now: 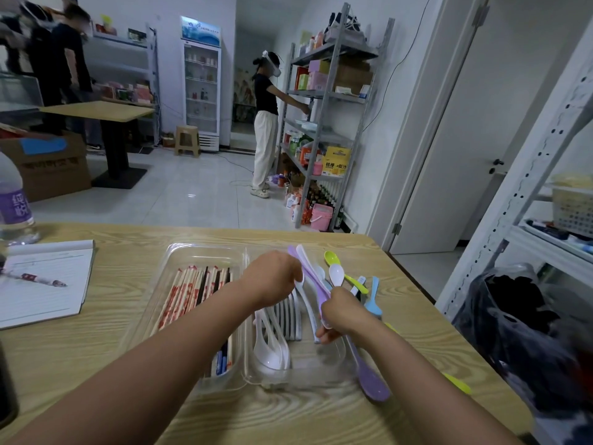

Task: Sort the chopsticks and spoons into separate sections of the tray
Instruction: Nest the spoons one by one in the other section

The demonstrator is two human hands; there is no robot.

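Observation:
A clear plastic tray with two sections lies on the wooden table. Wrapped chopsticks fill its left section. White spoons lie in its right section. My right hand is shut on a bundle of spoons, among them a long purple spoon and a small white spoon, held over the right section. My left hand reaches to the bundle's upper handles, fingers curled against them. Green and blue spoons lie on the table right of the tray.
A notebook with a pen lies at the left, a water bottle behind it. A dark bag sits at the table's right edge, beside a white rack. People stand by shelves across the room.

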